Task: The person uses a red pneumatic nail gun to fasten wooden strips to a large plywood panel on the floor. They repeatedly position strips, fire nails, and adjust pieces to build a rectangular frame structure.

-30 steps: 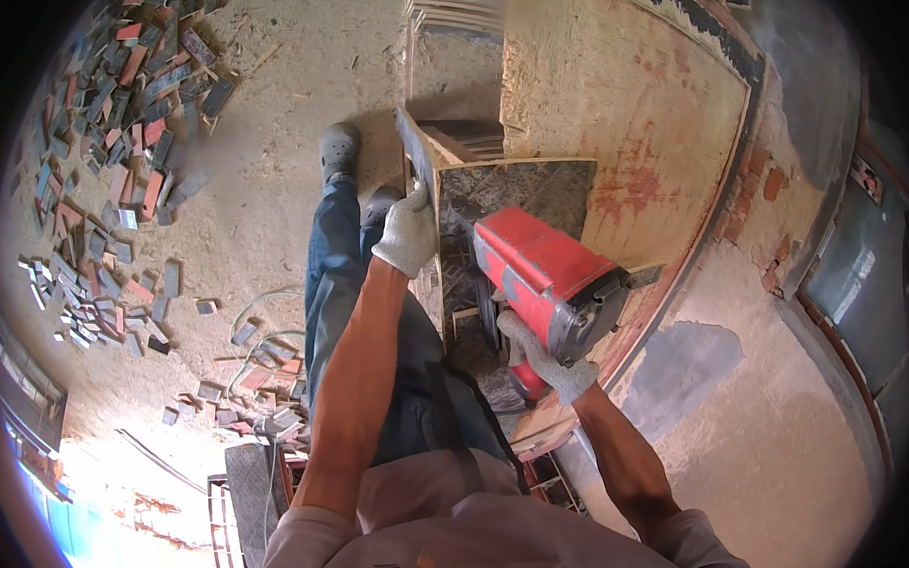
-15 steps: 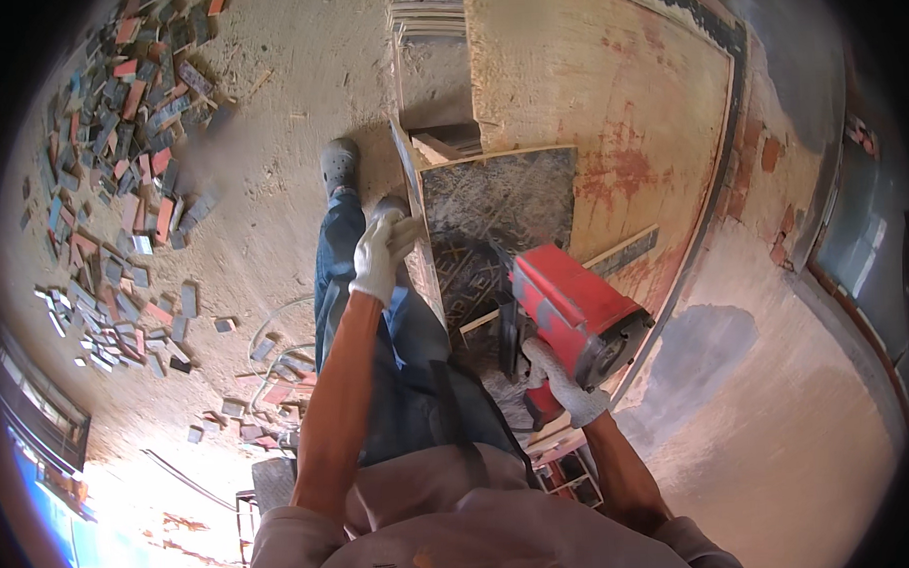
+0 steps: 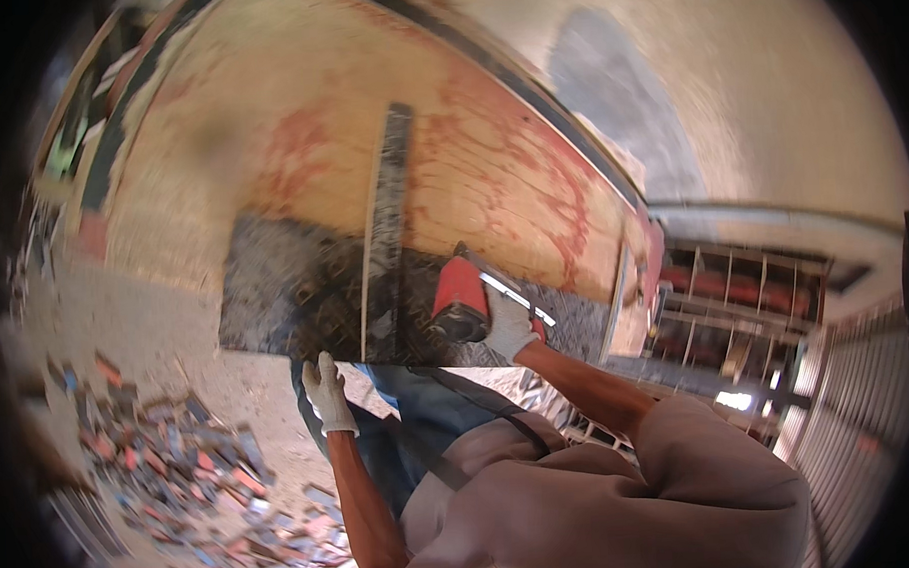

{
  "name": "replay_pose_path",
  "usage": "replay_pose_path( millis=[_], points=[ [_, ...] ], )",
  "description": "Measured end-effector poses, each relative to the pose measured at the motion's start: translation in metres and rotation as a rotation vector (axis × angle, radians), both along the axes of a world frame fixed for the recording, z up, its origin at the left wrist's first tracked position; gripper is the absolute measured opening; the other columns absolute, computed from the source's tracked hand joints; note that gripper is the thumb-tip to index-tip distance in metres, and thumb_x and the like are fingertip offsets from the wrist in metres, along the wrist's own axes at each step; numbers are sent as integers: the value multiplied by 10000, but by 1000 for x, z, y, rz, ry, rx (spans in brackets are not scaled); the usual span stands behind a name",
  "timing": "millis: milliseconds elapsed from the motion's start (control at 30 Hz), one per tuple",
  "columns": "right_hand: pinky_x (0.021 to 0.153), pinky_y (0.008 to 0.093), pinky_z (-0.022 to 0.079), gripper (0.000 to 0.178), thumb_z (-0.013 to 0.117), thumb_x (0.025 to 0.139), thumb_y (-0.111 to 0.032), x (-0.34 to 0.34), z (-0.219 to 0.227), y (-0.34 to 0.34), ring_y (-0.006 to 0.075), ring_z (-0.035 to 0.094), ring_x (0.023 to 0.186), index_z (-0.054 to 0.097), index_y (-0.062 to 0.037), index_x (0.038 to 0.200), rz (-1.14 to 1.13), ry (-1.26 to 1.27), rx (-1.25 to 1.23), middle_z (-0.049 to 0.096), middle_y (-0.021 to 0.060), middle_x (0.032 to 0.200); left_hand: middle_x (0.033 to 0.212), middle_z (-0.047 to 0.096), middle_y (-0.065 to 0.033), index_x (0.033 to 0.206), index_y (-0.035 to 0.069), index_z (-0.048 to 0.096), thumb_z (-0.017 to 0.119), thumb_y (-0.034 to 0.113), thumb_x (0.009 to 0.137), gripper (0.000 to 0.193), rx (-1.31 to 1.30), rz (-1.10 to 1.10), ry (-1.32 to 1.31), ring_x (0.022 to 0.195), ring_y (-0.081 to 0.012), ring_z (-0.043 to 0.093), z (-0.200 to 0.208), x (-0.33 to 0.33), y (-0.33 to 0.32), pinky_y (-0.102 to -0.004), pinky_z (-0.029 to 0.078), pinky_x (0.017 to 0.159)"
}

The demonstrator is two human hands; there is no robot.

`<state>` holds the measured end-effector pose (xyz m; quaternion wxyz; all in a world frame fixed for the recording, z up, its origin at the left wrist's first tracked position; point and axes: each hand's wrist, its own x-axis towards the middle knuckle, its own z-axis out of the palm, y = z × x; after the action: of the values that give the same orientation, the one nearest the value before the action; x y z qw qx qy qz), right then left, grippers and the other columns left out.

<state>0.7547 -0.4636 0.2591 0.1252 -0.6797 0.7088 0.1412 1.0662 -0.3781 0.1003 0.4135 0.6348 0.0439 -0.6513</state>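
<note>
My right hand (image 3: 510,329), in a white glove, grips a red nail gun (image 3: 462,292) with a bright straight magazine strip. The gun is over a dark, worn board (image 3: 264,281) that lies on a large light plywood sheet (image 3: 221,182). A narrow dark strip of wood (image 3: 382,226) lies across the board, left of the gun, and reaches onto the plywood. My left hand (image 3: 328,396), also gloved, is by the board's near edge with its fingers stretched out. It holds nothing that I can see; whether the fingertips touch the edge, I cannot tell.
Many small dark and reddish wood offcuts (image 3: 195,458) litter the floor at the lower left. A shelf rack (image 3: 735,294) stands at the right, beside a ribbed metal wall (image 3: 860,420). Behind the plywood runs a wall with a grey patch (image 3: 618,88).
My view has swung to the right. The gun has come over the board, still in my right hand. A narrow dark strip now lies across the board. My left hand is nearer its edge.
</note>
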Motion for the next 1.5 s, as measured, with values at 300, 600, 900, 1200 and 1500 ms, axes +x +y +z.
replay_pose_path(
  millis=[300, 600, 900, 1200, 1500],
  points=[
    [786, 516, 497, 884, 723, 752, -216, -56, -72, 77, 419, 644, 912, 248, 45, 1450, -202, -218, -51, 634, 277, 965, 1219, 611, -123, 1346, 12, 462, 733, 432, 873, 688, 50, -55, -27, 1006, -253, 635, -5, -42, -18, -362, 564, 757],
    [829, 399, 524, 346, 581, 921, -257, -349, -54, 212, 246, 647, 834, 602, -36, 1187, -688, -365, -375, 663, 89, 973, 1279, 573, -109, 1345, 58, 528, 659, 560, 875, 700, -46, -90, -130, 1079, -243, 585, -50, -39, 2, -369, 550, 842],
    [755, 373, 503, 343, 565, 941, -271, -804, -81, 243, 216, 620, 772, 602, -30, 1182, -1073, 7, -449, 642, 72, 915, 849, 598, -134, 1056, 25, 585, 589, 432, 928, 427, 52, -441, -1219, 764, -256, 576, 4, -69, 194, -372, 473, 652],
    [682, 347, 482, 342, 550, 961, -284, -928, -171, 237, 185, 592, 710, 602, -24, 1177, -1168, -126, -353, 621, 55, 857, 1281, 608, -232, 1239, 6, 625, 521, 615, 887, 711, 626, -1064, -1081, 1231, -358, 559, 109, -209, 289, -434, 419, 1045],
    [608, 322, 461, 346, 534, 981, -298, -926, -148, 271, 155, 565, 647, 603, -18, 1173, -1232, -362, -548, 599, 38, 799, 835, 667, -80, 1121, -2, 662, 575, 495, 939, 536, 310, -685, -939, 767, -166, 635, 84, -225, 254, -317, 507, 698]
  ],
)
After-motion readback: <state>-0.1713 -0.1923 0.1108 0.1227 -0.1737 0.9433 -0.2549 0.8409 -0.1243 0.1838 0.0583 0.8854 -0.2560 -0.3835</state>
